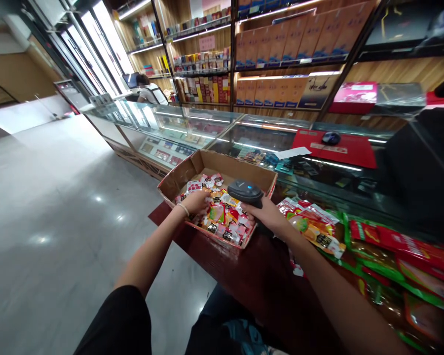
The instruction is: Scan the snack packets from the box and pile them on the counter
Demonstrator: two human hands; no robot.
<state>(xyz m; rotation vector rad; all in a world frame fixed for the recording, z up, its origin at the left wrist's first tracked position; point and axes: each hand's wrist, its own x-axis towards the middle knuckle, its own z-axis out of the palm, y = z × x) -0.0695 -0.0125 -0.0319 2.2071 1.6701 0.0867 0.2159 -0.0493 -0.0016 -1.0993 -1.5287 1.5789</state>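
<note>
I have open floor [70, 236] left of the tabletop [222, 265] edge; my left hand [197, 202] touches packets [222, 232] inside the cardboard box [240, 168], grip unclear; my right hand [262, 211] clamps a scanner [243, 189] above; bags [392, 259] crowd the right.

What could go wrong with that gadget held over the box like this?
The small packets overlap, so the handheld scanner in the right hand might read the wrong one. The cardboard box sits near the edge of the dark red table, so a push from the left hand could send it over. The right forearm passes close to the piled snack bags and might knock some askew.
</note>
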